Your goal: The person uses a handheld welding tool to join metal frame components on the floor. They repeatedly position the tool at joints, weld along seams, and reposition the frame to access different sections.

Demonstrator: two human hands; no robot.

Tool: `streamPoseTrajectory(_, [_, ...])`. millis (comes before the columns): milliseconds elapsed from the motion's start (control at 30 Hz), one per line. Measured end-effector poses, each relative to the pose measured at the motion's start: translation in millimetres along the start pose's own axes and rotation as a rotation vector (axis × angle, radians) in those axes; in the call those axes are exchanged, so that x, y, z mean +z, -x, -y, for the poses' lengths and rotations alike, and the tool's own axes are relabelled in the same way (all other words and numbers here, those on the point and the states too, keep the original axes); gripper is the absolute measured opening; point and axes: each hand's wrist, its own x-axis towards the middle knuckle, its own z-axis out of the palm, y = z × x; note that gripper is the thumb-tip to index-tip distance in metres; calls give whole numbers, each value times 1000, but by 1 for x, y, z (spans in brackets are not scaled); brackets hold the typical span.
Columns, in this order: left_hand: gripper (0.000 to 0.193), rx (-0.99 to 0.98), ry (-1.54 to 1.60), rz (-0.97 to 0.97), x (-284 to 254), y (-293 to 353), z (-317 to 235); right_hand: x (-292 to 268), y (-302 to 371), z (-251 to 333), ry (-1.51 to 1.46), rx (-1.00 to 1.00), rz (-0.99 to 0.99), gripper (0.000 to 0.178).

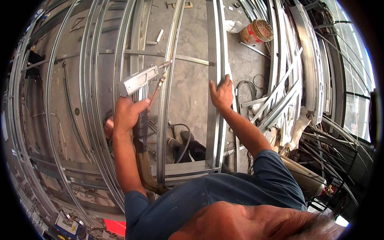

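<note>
My left hand [127, 114] is closed round the grip of a silver, box-shaped welding gun [139, 82]. The gun's thin nozzle points to the upper right, its tip at the narrow metal stud [162, 134] of a frame; whether they touch I cannot tell. A copper-coloured feed tube [155, 95] runs beside the nozzle, and a thick dark sleeved cable [141, 134] hangs along my left forearm. My right hand [222, 95] lies on the wide metal channel [215, 132] at the frame's right side, thumb and fingers apart.
Several long metal studs [96, 60] stretch across the left. A thin crossbar [188, 59] spans the frame. A dirty bucket [256, 32] stands at the upper right, near loose metal strips [280, 96] and a coiled cable [248, 90]. A gas cylinder [306, 176] lies at the lower right.
</note>
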Motion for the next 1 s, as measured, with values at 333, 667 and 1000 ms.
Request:
streamPoseTrajectory(333, [36, -52, 31, -14, 0, 4, 0, 2, 0, -2, 3, -24, -19, 89])
streamPoseTrajectory(667, [42, -26, 77, -36, 4, 7, 0, 2, 0, -1, 8, -20, -22, 89])
streamPoseTrajectory(1000, [47, -55, 28, -9, -1, 8, 4, 0, 1, 2, 10, -12, -29, 89])
